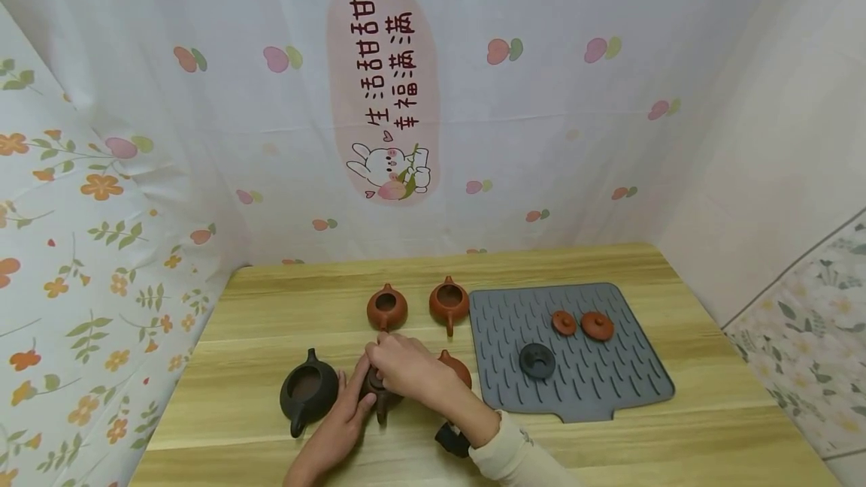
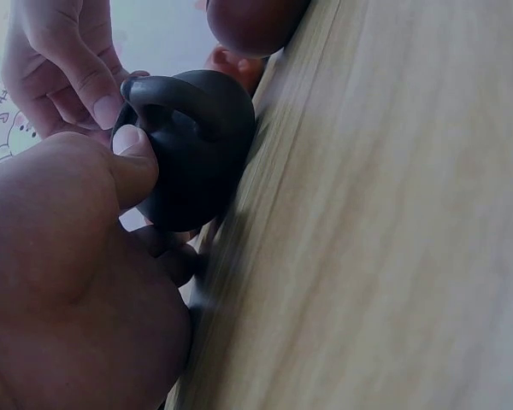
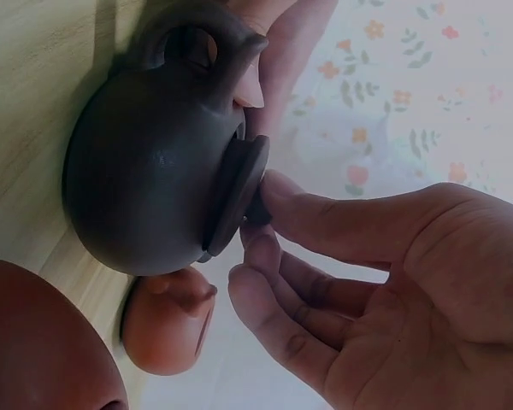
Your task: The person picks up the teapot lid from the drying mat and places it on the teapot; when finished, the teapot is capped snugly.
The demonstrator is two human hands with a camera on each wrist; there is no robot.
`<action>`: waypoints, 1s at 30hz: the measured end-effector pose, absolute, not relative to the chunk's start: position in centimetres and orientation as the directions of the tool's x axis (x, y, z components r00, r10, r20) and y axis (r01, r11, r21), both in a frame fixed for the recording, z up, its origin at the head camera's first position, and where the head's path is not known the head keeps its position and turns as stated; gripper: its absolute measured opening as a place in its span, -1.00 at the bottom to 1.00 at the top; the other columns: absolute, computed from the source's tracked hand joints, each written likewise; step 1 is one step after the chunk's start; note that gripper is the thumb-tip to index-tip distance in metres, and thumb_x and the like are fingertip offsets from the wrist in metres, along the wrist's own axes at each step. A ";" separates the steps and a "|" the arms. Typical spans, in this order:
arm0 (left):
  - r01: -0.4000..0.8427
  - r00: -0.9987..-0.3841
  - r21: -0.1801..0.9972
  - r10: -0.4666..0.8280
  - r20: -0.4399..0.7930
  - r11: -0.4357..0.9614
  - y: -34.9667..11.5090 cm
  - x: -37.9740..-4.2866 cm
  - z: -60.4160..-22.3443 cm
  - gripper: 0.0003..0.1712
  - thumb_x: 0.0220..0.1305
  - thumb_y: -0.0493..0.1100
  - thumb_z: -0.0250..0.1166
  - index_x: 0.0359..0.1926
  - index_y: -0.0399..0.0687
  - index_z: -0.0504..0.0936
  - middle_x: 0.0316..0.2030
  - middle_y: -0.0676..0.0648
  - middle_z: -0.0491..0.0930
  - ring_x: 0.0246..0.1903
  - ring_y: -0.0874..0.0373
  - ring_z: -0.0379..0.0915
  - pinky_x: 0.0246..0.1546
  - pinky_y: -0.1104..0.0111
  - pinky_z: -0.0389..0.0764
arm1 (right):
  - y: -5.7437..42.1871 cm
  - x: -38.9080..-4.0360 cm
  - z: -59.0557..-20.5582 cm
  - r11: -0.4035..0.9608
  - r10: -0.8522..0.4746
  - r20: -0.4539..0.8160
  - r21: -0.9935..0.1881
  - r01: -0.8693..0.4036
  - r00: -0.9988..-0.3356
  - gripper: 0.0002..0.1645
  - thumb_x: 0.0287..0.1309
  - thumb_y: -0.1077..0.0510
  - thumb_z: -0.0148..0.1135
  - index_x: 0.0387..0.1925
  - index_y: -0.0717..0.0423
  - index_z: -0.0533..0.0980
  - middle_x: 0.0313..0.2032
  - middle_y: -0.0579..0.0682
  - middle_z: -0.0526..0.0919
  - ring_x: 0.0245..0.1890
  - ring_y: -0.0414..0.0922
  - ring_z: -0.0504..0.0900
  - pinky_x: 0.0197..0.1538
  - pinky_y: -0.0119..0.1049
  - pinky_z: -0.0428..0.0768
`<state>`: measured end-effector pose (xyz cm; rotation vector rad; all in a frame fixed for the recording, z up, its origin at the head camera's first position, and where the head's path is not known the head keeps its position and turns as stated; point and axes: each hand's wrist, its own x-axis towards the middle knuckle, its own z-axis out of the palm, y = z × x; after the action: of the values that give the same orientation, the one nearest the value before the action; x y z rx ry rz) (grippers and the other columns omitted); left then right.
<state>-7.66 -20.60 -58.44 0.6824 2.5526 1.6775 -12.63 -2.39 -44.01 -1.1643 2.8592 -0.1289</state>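
A dark brown teapot (image 3: 145, 179) stands on the wooden table between the two hands. My left hand (image 1: 341, 421) grips its body, the thumb beside the handle and fingers around the far side. With thumb and fingertips my right hand (image 3: 385, 265) pinches the knob of a dark lid (image 3: 239, 192). This lid sits slightly tilted at the teapot's mouth, touching the rim. In the head view the right hand covers most of the lid. Left of the left hand is a black teapot (image 1: 320, 389) with its mouth uncovered.
Two reddish teapots, one (image 1: 374, 314) and another (image 1: 438, 313), stand uncovered behind the hands. A third reddish teapot (image 1: 458, 367) is partly hidden by the right arm. On a grey mat (image 1: 501, 391) at right lie a black lid (image 1: 537, 371) and two reddish lids (image 1: 598, 329).
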 end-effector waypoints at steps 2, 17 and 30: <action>0.355 -0.903 0.874 0.364 0.229 0.331 -20.6 -7.7 -58.5 -0.17 0.77 -0.17 0.06 0.83 0.19 -0.11 0.73 -0.31 -0.04 0.59 0.75 -0.23 0.49 0.71 -0.63 | -2.4 -12.7 -44.1 0.713 -0.698 -0.014 -0.095 -0.694 -0.715 -0.92 0.43 0.18 0.50 -0.11 0.02 0.72 -0.26 -0.06 0.66 -0.35 -0.20 0.62 -0.44 -0.44 0.49; 0.315 -0.917 0.889 0.349 0.195 0.332 -20.6 -7.7 -58.3 -0.18 0.78 -0.12 0.06 0.83 0.25 -0.09 0.72 -0.41 -0.02 0.57 0.80 -0.29 0.45 0.74 -0.64 | -2.7 -12.1 -44.4 0.739 -0.671 0.014 -0.064 -0.671 -0.741 -0.93 0.40 0.24 0.48 -0.15 0.04 0.72 -0.25 -0.02 0.69 -0.29 -0.15 0.68 -0.43 -0.39 0.57; 0.332 -0.916 0.876 0.343 0.210 0.350 -20.6 -7.7 -58.7 -0.18 0.76 -0.15 0.08 0.82 0.22 -0.06 0.71 -0.45 -0.01 0.56 0.81 -0.28 0.45 0.75 -0.63 | -2.5 -12.0 -44.9 0.744 -0.662 0.017 -0.105 -0.660 -0.749 -0.87 0.40 0.19 0.52 -0.07 0.04 0.74 -0.21 -0.02 0.70 -0.22 -0.16 0.70 -0.38 -0.42 0.58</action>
<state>-7.74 -20.61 -58.72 0.6434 2.5723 1.6658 -12.03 -2.47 -44.92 -1.1048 2.9142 -0.1624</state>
